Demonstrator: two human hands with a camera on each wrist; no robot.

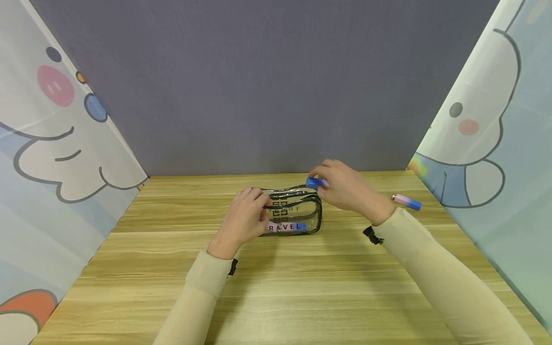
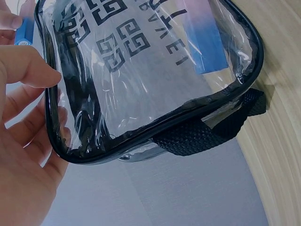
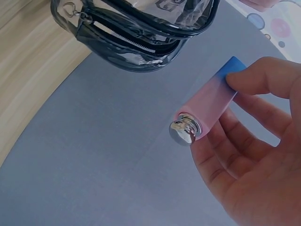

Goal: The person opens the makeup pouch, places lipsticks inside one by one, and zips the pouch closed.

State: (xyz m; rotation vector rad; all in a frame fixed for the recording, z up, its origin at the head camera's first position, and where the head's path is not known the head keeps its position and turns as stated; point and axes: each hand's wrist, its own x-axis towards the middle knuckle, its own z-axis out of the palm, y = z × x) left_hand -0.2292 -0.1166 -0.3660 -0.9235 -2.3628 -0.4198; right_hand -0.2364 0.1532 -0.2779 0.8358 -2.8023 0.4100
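A clear pouch with black trim and printed lettering [image 1: 311, 215] stands on the table. Its near upper edge is held by my left hand [image 1: 243, 216], thumb on one side of the rim and fingers behind it. Through the clear wall, a pink-and-blue tube [image 2: 205, 42] shows at the bottom. My right hand [image 1: 347, 188] pinches a similar tube [image 3: 211, 99], pink fading to blue with a shiny silver knob at its end, above the pouch's right end. In the right wrist view the pouch's zipper [image 3: 124, 37] runs along the top opening.
Another pink-and-blue tube [image 1: 407, 201] lies on the wooden table [image 1: 276, 287] to the right, beyond my right wrist. A grey panel [image 1: 276, 86] rises behind the table, and cartoon-printed sheets [image 1: 483, 96] flank both sides.
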